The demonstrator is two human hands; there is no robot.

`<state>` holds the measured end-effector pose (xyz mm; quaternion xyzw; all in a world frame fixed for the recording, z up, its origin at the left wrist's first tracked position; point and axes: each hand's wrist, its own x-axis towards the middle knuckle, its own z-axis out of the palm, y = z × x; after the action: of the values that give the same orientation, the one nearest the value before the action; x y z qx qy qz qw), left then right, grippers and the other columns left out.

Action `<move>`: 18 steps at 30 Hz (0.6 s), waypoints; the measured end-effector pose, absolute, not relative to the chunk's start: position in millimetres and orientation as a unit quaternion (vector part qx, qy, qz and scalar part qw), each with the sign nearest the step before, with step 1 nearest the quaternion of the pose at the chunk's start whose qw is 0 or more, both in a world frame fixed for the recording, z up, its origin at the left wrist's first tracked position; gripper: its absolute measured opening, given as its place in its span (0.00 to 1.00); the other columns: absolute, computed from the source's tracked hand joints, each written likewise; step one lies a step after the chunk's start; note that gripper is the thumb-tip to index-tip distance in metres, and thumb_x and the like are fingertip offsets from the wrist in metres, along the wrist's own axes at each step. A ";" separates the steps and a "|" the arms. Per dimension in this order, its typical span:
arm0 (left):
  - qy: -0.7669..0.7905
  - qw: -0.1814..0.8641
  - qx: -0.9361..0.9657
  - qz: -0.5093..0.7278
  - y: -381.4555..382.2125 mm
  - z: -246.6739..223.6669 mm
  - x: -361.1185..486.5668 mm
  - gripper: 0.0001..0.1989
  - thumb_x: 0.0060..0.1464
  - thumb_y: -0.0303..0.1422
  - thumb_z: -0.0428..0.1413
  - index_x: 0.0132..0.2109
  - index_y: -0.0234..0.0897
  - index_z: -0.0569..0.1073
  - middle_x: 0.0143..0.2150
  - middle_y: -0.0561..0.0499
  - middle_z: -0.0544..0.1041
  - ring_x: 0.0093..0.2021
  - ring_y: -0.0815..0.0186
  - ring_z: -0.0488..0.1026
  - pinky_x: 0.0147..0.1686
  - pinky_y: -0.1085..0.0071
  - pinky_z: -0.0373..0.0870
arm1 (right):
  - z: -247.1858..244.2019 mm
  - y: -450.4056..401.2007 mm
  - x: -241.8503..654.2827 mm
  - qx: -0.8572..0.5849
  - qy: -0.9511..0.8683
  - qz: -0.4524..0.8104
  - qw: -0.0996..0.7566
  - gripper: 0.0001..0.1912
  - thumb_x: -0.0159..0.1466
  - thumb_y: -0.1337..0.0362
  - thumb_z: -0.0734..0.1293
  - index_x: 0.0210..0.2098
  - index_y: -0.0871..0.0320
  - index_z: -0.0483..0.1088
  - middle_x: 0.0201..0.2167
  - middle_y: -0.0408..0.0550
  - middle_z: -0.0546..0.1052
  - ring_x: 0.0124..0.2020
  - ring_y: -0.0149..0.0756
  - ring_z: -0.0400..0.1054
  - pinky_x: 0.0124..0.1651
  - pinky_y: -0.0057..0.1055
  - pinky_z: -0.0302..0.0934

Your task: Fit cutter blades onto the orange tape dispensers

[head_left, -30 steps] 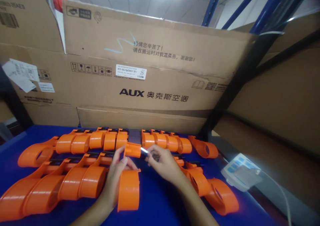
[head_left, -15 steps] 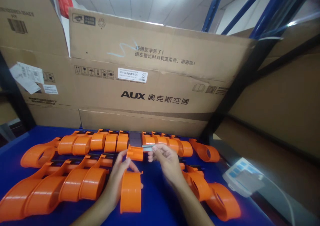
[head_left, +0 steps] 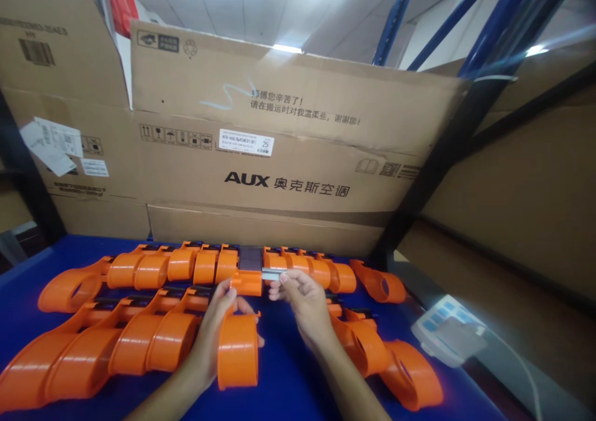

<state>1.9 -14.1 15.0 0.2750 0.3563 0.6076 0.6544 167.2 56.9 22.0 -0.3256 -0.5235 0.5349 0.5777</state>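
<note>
My left hand is closed around an orange plastic part with a wide ring hanging below and a ribbed block at its top. Between the thumb and fingers of my right hand is a thin silvery metal strip. Its left end meets the right side of the orange block; I cannot tell whether it sits inside. Behind them, a dark grey flat piece lies in the back row. Similar orange ring parts lie on both sides of my hands.
A blue surface carries the orange parts in two rows. Large cardboard sheets stand upright behind it. On the right are a white-and-blue device with a cable and a dark rack post.
Both hands have shifted slightly left together with the orange part and the metal strip. The hanging ring has risen a little. The grips look the same.
</note>
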 end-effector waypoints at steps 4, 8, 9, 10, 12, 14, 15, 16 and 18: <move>0.343 0.682 0.260 0.592 -11.3 12.1 0.9 0.28 0.47 0.59 0.61 0.39 0.39 0.70 0.23 0.52 0.78 0.20 0.58 0.77 0.20 0.69 0.68 | 22.2 55.4 166.8 -0.331 -0.524 0.534 0.575 0.14 0.60 0.52 0.75 0.35 0.56 0.74 0.30 0.46 0.81 0.28 0.35 0.75 0.37 0.33 0.72; 0.343 0.680 0.254 0.596 -11.2 11.8 0.3 0.27 0.48 0.58 0.61 0.41 0.40 0.69 0.24 0.53 0.78 0.20 0.57 0.78 0.20 0.68 0.69 | 21.9 55.8 168.5 -0.328 -0.537 0.536 0.563 0.13 0.61 0.54 0.74 0.35 0.57 0.74 0.32 0.48 0.82 0.29 0.36 0.76 0.38 0.34 0.73; 0.346 0.675 0.253 0.600 -11.0 11.6 0.2 0.27 0.48 0.58 0.61 0.42 0.40 0.69 0.24 0.53 0.78 0.20 0.57 0.78 0.20 0.68 0.69 | 22.1 56.1 169.2 -0.326 -0.541 0.537 0.560 0.13 0.61 0.54 0.74 0.35 0.57 0.74 0.32 0.48 0.82 0.29 0.36 0.76 0.38 0.34 0.72; 0.352 0.669 0.254 0.603 -10.7 11.1 -0.1 0.27 0.48 0.57 0.61 0.43 0.40 0.68 0.25 0.53 0.77 0.21 0.56 0.78 0.20 0.68 0.69 | 22.4 56.4 170.0 -0.326 -0.544 0.538 0.556 0.13 0.61 0.54 0.74 0.35 0.57 0.74 0.31 0.48 0.83 0.28 0.36 0.76 0.37 0.33 0.72; 0.367 0.658 0.258 0.605 -9.2 9.6 -0.7 0.29 0.48 0.56 0.62 0.46 0.40 0.68 0.26 0.54 0.77 0.22 0.55 0.79 0.19 0.69 0.69 | 23.4 57.0 171.7 -0.326 -0.549 0.538 0.550 0.14 0.61 0.53 0.74 0.34 0.58 0.74 0.31 0.49 0.83 0.28 0.35 0.76 0.37 0.33 0.72; 0.382 0.644 0.264 0.608 -7.4 7.9 -1.1 0.31 0.47 0.55 0.63 0.51 0.42 0.66 0.27 0.54 0.77 0.22 0.55 0.80 0.19 0.69 0.70 | 24.3 57.8 173.5 -0.327 -0.553 0.539 0.545 0.14 0.61 0.53 0.74 0.35 0.58 0.75 0.31 0.49 0.83 0.28 0.35 0.76 0.36 0.32 0.72; 0.388 0.636 0.269 0.611 -6.7 7.4 -1.1 0.31 0.48 0.54 0.63 0.53 0.44 0.64 0.28 0.55 0.77 0.22 0.55 0.80 0.19 0.68 0.71 | 24.5 58.3 174.4 -0.326 -0.555 0.541 0.542 0.14 0.61 0.53 0.74 0.35 0.58 0.75 0.30 0.49 0.83 0.28 0.35 0.76 0.36 0.32 0.72; 0.391 0.630 0.274 0.613 -6.4 7.1 -1.0 0.32 0.49 0.54 0.62 0.54 0.45 0.63 0.29 0.55 0.77 0.22 0.55 0.80 0.19 0.68 0.71 | 24.6 59.0 175.5 -0.325 -0.556 0.542 0.540 0.14 0.62 0.54 0.74 0.35 0.59 0.75 0.30 0.49 0.83 0.27 0.35 0.76 0.36 0.32 0.72; 0.390 0.626 0.285 0.613 -6.7 7.7 -0.2 0.30 0.51 0.53 0.61 0.55 0.47 0.62 0.29 0.56 0.77 0.23 0.55 0.80 0.19 0.68 0.71 | 24.1 60.5 177.7 -0.320 -0.558 0.546 0.536 0.14 0.62 0.54 0.74 0.35 0.59 0.75 0.30 0.49 0.83 0.27 0.35 0.76 0.35 0.32 0.73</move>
<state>-0.2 -6.7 7.7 0.2847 0.3896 0.6130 0.6256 177.7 60.5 24.1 -0.3199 -0.5580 0.5464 0.5364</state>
